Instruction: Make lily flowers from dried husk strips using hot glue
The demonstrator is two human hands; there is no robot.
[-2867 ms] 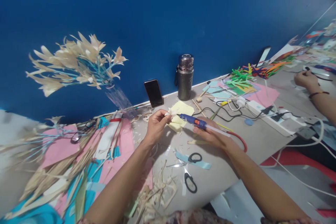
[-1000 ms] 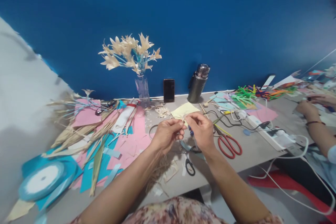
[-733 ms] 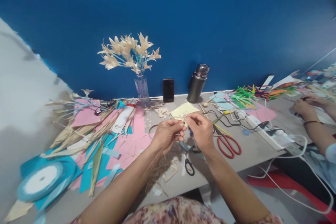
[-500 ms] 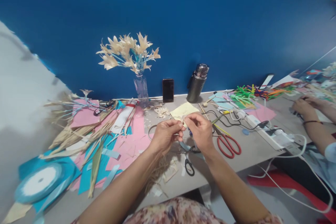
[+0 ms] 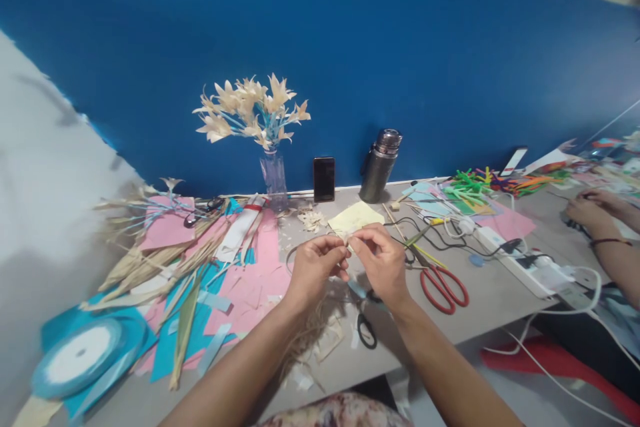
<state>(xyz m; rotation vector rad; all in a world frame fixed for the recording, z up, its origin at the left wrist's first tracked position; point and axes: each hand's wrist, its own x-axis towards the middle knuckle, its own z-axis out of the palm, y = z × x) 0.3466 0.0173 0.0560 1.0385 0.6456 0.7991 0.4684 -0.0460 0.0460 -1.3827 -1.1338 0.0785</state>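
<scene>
My left hand (image 5: 316, 268) and my right hand (image 5: 381, 265) meet over the table, thumbs and fingertips pinched close together. Between them is a small pale piece (image 5: 347, 240), mostly covered by the fingers; its kind is unclear. Just behind the fingertips lies a pale yellow sheet (image 5: 357, 215). Red-handled scissors (image 5: 444, 289) rest to the right of my right hand. Below the hands, black-handled scissors (image 5: 367, 331) lie partly hidden near dry fibre scraps (image 5: 320, 337).
Cream flowers (image 5: 255, 107) stand in a clear bottle (image 5: 273, 177), beside a phone (image 5: 324, 180) and a flask (image 5: 381, 167). Dried husks (image 5: 183, 340), pink paper (image 5: 245, 290) and a ribbon roll (image 5: 80, 353) spread leftward. Rightward are a power strip (image 5: 510, 263) and another person's hands (image 5: 595, 210).
The whole view has shifted slightly, so things appear lower and a little further right. My fingertips still pinch together, and less of the pale piece shows between them.
</scene>
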